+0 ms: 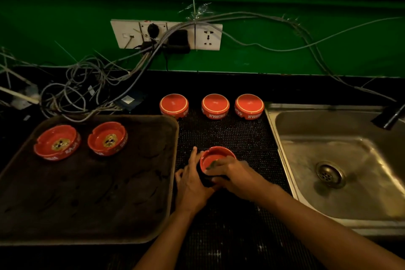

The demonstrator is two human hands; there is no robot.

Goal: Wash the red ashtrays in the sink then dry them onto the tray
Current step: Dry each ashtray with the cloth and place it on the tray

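While your left hand (190,184) cups the red ashtray (215,156) from the side with fingers loosely spread, your right hand (234,173) curls over its rim, pressing a dark cloth (207,178) into the bowl. You hold it over the black mat (228,136), between the tray (153,182) and the sink (282,160). Two ashtrays (57,142) sit upright in the tray's far left corner; three inverted ones (215,105) line the mat's far edge.

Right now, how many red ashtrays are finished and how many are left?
Two ashtrays sit upright on the tray, so they look done. The left hand holds a third while the right hand wipes inside it. Three wait upside down beside the sink.
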